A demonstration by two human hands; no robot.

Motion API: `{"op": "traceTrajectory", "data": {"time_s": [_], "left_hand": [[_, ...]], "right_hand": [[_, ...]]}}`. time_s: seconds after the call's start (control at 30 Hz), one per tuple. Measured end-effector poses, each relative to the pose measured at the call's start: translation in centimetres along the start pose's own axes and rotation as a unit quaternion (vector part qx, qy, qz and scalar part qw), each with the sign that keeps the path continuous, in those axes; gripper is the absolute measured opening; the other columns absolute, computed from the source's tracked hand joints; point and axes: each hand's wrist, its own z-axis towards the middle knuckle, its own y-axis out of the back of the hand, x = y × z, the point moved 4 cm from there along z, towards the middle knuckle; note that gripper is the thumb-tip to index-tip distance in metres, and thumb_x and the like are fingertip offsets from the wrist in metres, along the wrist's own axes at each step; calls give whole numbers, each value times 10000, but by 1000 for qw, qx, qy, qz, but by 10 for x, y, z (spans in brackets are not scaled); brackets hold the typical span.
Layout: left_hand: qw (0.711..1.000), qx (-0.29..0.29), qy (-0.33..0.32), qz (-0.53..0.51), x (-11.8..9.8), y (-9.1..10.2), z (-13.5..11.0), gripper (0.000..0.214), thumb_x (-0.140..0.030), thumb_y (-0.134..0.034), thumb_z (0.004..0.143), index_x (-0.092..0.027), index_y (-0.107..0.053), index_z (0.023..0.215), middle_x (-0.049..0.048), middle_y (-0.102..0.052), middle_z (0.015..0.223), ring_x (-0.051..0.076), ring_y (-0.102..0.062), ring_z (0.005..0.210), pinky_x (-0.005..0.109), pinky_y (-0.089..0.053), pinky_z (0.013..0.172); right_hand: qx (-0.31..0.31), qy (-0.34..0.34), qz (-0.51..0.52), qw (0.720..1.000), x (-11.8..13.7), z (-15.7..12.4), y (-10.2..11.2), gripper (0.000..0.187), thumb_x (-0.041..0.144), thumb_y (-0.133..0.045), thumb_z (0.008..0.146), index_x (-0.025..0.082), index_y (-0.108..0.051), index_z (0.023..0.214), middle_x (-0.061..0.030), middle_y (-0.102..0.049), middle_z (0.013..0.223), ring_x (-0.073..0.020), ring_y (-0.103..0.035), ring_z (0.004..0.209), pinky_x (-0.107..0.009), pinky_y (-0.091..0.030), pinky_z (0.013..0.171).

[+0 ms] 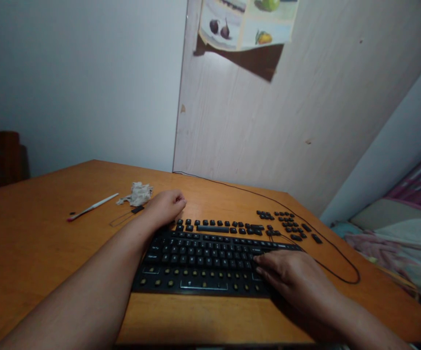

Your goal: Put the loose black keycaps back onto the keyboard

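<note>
A black keyboard (203, 255) lies on the wooden table; its lower two rows show bare key mounts without caps. My left hand (171, 204) is closed beyond the keyboard's top left, by the row of loose keycaps. What it holds, if anything, is hidden. My right hand (287, 270) covers the keyboard's right end, fingers drawn together with the tips at the Enter key area; whatever is between them cannot be seen. Behind the keyboard a loose space bar (213, 229) rests among several black keycaps (242, 231).
More loose keycaps (290, 226) lie at the right. A black cable (327, 240) loops around them. Left of my forearm are a crumpled grey cloth (137, 194), a wire keycap puller (132, 214) and a white-handled brush (97, 205). A wall closes the table's far side.
</note>
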Motion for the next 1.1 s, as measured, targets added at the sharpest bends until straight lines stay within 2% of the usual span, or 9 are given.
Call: {"op": "traceTrajectory", "data": {"time_s": [0.17,0.57,0.87,0.97,1.1], "left_hand": [[1000,2,-5,3,0,0,1,305,-453,-490,823,-216,-680,854,46,-701,808,212,-615,765,281,-405,648],[1000,8,5,-3,-3,2,-1,300,-446,-503,816,-209,-683,846,49,-712,809,214,-618,762,273,-404,638],[1000,3,-7,-5,-5,3,-2,300,-440,-499,818,-203,-681,840,60,-703,812,216,-616,758,281,-404,633],[1000,4,-3,-7,-3,2,-1,305,-448,-495,823,-207,-680,848,59,-702,810,214,-615,761,282,-406,643],[1000,8,-1,-10,-3,1,-1,299,-445,-496,822,-211,-681,846,53,-700,788,211,-611,748,283,-403,647]], "right_hand": [[-11,3,5,1000,4,-1,1,273,283,-463,967,235,-723,1036,-50,-736,873,-165,-669,793,-251,-472,756],[-14,-22,-18,1000,3,-5,-5,271,276,-468,961,266,-730,1027,-27,-747,936,-182,-689,820,-278,-491,752],[-12,-24,-96,995,14,-6,-6,342,243,-383,982,252,-724,973,-30,-731,796,-176,-677,694,-273,-456,645],[6,-22,-145,989,19,-10,-8,333,190,-411,935,224,-703,1093,-26,-716,728,-185,-667,638,-284,-427,579],[24,-26,-189,981,25,-13,-12,507,126,-483,811,146,-620,1299,-47,-725,715,-202,-674,614,-294,-421,537]]}}
